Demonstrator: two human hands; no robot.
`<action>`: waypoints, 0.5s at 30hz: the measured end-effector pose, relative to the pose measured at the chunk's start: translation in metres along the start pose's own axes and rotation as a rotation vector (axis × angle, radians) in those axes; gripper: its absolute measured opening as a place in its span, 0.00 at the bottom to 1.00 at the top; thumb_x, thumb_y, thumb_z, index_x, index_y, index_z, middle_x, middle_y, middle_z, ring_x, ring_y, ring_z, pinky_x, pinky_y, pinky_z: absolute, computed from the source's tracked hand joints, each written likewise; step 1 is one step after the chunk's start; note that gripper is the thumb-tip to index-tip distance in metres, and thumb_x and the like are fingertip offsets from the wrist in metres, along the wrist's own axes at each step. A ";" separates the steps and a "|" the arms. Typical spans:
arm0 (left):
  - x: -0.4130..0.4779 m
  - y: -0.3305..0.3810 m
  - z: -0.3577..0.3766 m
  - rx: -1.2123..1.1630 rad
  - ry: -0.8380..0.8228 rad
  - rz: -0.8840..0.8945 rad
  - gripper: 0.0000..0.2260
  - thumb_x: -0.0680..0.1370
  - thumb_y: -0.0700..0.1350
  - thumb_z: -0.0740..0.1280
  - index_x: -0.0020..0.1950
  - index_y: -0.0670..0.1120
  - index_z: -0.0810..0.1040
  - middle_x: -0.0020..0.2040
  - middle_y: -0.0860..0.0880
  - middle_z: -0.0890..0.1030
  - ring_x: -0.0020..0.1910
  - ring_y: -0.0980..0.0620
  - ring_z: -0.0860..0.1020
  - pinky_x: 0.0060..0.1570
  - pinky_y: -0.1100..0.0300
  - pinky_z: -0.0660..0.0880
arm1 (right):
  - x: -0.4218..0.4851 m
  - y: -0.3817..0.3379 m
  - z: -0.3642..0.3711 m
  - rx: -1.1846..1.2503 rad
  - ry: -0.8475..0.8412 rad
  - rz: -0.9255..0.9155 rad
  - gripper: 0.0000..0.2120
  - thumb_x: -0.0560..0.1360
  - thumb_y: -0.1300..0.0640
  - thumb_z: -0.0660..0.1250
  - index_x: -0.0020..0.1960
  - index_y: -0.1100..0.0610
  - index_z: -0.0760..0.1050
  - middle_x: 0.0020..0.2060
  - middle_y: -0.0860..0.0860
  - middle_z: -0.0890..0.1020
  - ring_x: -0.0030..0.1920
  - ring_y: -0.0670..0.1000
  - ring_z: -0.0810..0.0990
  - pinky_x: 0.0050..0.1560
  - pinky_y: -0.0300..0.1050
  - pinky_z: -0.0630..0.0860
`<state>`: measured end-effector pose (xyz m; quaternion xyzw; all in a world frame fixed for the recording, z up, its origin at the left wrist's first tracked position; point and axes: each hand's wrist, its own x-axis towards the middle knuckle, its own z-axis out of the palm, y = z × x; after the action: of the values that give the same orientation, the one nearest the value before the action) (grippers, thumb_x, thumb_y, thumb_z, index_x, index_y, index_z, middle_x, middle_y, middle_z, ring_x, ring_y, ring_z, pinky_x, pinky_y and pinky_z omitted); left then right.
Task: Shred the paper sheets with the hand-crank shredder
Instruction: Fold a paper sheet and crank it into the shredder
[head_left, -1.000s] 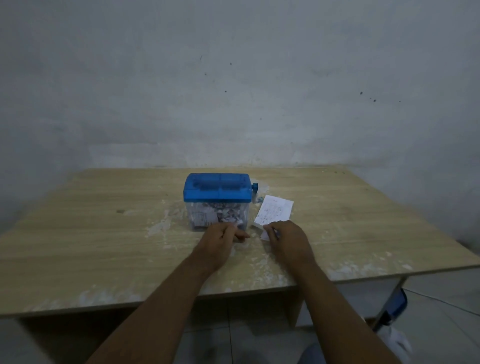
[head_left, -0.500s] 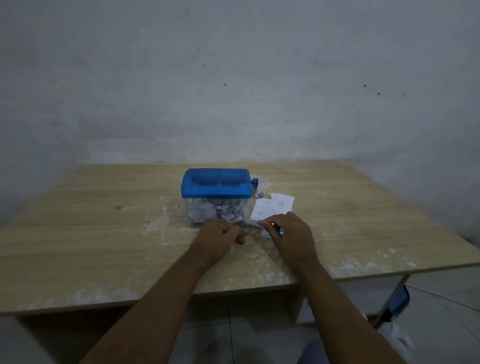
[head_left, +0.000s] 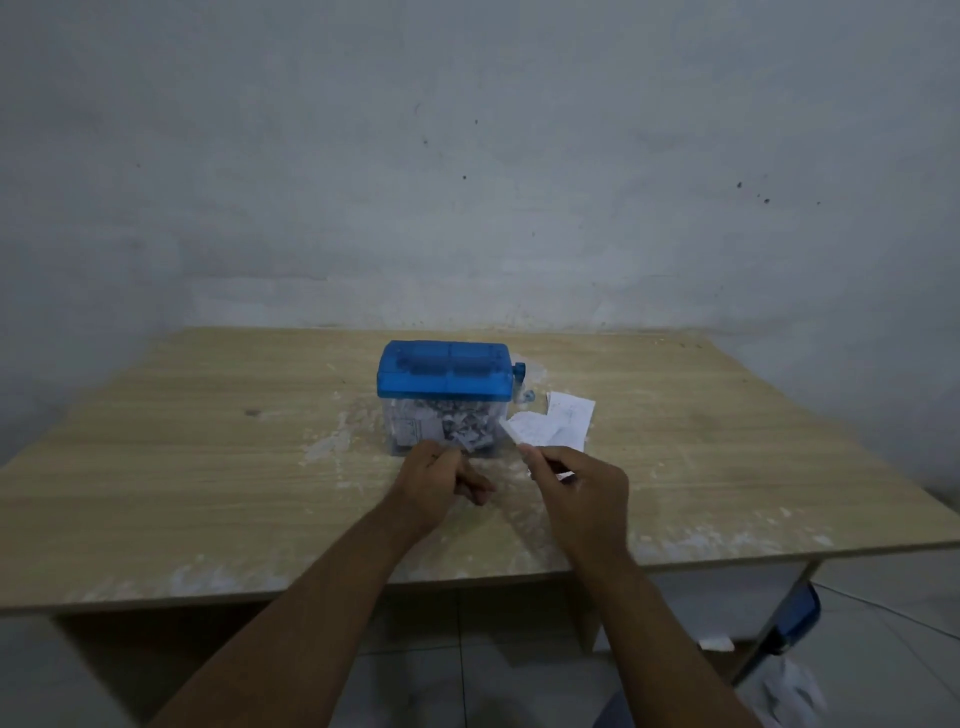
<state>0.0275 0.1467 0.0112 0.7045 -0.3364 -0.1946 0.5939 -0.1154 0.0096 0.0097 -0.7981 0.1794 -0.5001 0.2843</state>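
the hand-crank shredder (head_left: 445, 370) sits mid-table, blue lid on top, and its clear bin (head_left: 441, 431) is already well packed with shreds, so a good part of the job looks done. the crank (head_left: 519, 372) sticks out on the right-hand end with nobody on it. just beside that end lie the paper sheets: one sheet (head_left: 571, 415) is flat on the wood, and a loose sheet (head_left: 532, 432) is tilted up off it, near edge raised.

that's the right hand (head_left: 579, 493) at work, thumb and forefinger pinching the near edge of the loose sheet. the left hand (head_left: 436, 480) is right in front of the bin, fingers curled under; whether it holds a scrap, i can't tell from here.

so the call is: picking up the next sheet to feed. the next move asks for carrying that sheet over the lid, lining its edge square with the slot, then a hand on the crank while the other steadies the box. limp paper, narrow slot, so a skewed entry could jam.

all of it rests on a pale, scuffed wooden table (head_left: 208, 467) against a bare grey wall (head_left: 467, 182).
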 end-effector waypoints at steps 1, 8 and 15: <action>-0.002 0.001 -0.002 0.022 0.009 -0.026 0.23 0.86 0.36 0.53 0.44 0.32 0.86 0.37 0.45 0.87 0.42 0.50 0.85 0.48 0.60 0.80 | -0.003 -0.007 0.001 0.024 0.023 -0.002 0.05 0.77 0.50 0.77 0.49 0.51 0.89 0.40 0.38 0.87 0.39 0.38 0.85 0.39 0.42 0.82; -0.002 0.043 -0.017 -0.155 0.027 -0.039 0.13 0.87 0.40 0.61 0.59 0.41 0.85 0.43 0.46 0.88 0.42 0.52 0.83 0.45 0.61 0.77 | 0.006 -0.050 0.004 0.173 0.115 -0.066 0.06 0.75 0.55 0.79 0.51 0.56 0.88 0.42 0.44 0.88 0.40 0.41 0.86 0.39 0.36 0.82; 0.006 0.089 -0.045 -0.293 0.003 0.014 0.14 0.85 0.55 0.66 0.65 0.52 0.86 0.53 0.46 0.89 0.51 0.43 0.86 0.58 0.52 0.83 | 0.032 -0.066 0.007 0.140 0.093 -0.130 0.06 0.76 0.53 0.78 0.46 0.57 0.88 0.40 0.45 0.88 0.40 0.41 0.85 0.40 0.37 0.81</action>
<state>0.0403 0.1681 0.1083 0.6080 -0.3084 -0.2362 0.6924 -0.0953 0.0439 0.0712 -0.7620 0.1049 -0.5654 0.2977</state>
